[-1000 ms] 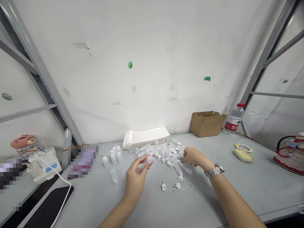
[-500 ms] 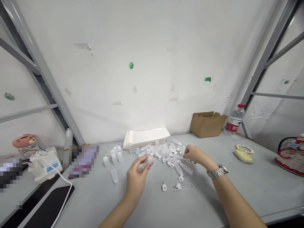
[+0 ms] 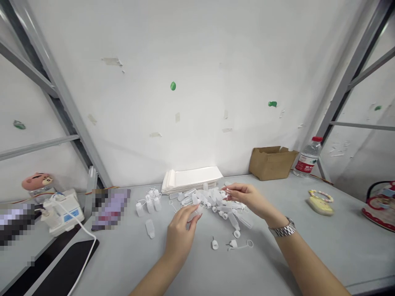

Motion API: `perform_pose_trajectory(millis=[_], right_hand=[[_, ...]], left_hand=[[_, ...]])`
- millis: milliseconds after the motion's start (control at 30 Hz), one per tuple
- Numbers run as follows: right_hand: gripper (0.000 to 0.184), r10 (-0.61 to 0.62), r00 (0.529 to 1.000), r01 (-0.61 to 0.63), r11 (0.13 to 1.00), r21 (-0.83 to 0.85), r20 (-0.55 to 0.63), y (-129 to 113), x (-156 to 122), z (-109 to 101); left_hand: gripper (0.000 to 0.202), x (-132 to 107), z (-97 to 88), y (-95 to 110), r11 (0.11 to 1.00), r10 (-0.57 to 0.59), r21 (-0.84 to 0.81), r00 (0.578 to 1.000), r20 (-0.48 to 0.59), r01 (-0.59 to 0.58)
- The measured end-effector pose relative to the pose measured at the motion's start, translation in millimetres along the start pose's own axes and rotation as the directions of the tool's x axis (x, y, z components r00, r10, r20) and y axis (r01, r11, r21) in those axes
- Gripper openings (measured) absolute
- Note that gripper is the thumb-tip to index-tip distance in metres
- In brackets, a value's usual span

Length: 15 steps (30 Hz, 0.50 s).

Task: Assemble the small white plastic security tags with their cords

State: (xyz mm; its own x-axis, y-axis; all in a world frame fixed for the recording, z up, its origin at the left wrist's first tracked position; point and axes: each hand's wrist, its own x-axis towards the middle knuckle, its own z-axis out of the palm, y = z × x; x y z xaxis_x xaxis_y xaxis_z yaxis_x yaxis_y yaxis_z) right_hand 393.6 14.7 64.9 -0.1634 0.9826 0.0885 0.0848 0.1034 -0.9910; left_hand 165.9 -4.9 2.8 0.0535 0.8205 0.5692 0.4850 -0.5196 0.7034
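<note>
My left hand [image 3: 181,228] is closed around a small translucent squeeze bottle [image 3: 194,214], held in front of the pile. Over the right part of the pile of loose bottles, caps and stoppers [image 3: 212,199], the fingers of my right hand [image 3: 242,196] are pinched together. Something small and white shows at those fingertips, too small to make out. Near me lie a needle-tipped white cap [image 3: 215,245] and another needle-tipped cap [image 3: 233,244] beside a ringed strap [image 3: 247,244]. On the left, a single bottle [image 3: 149,228] lies flat, with several capped bottles [image 3: 149,204] standing behind it.
A stack of white sheets [image 3: 194,179] lies against the wall. An open cardboard box [image 3: 271,164] and a water bottle [image 3: 307,158] stand at the back right. A yellow pouch [image 3: 321,205] lies to the right; a power strip [image 3: 63,211] and black pad [image 3: 72,263] are on the left.
My right hand has moved left from the right edge of the pile, closer to my left hand. My left hand keeps hold of the bottle, its fingers turned slightly. The view has shifted slightly.
</note>
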Motion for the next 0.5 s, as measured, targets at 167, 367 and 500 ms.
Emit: perform_pose_trajectory(millis=[167, 367, 500], right_hand=[[0.016, -0.128, 0.987, 0.087, 0.934, 0.347, 0.098, 2, -8, 39], [0.012, -0.127, 0.990, 0.139, 0.962, 0.234, -0.068, 23, -4, 73], [0.014, -0.078, 0.990, 0.111, 0.949, 0.295, -0.119, 30, 0, 74]], left_hand=[[0.023, -4, 6.1, -6, 0.991, 0.096, 0.086, 0.991, 0.090, -0.104], [0.019, -2, 5.5, 4, 0.994, -0.088, -0.059, 0.992, 0.095, 0.094], [0.020, 0, 7.1, 9, 0.940, -0.250, -0.199, 0.957, 0.146, 0.276]])
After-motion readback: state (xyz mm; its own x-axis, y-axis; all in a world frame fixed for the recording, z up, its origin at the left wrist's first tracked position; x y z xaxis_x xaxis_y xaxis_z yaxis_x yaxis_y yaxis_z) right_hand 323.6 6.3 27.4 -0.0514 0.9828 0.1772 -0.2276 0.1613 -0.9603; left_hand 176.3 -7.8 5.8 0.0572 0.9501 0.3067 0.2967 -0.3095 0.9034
